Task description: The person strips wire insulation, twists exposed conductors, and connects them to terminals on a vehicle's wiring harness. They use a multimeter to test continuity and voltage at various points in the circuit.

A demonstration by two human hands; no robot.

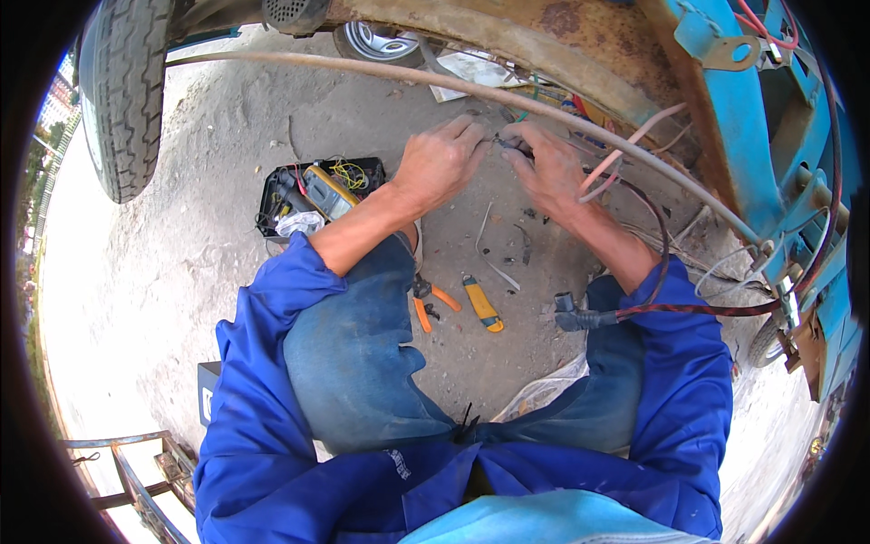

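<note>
My left hand (437,161) and my right hand (544,172) meet below a long pale pipe (353,68). My left fingertips pinch something too small to make out. My right thumb and finger grip a small dark cable end (507,145). Pink hose or cable (639,136) loops beside my right wrist. On the ground between my knees lie orange-handled pliers (443,297) and a yellow utility knife (482,304). A black plug (577,317) on a braided cable sits by my right knee. Left of my arm, a black toolbox (270,210) holds a yellow multimeter (330,190) and wires.
A tire (120,109) stands at the upper left, another wheel (372,41) behind the pipe. Rusty metal (589,36) overhangs the top, and a blue metal frame (743,136) with cables borders the right. Another metal frame (127,471) is at the lower left.
</note>
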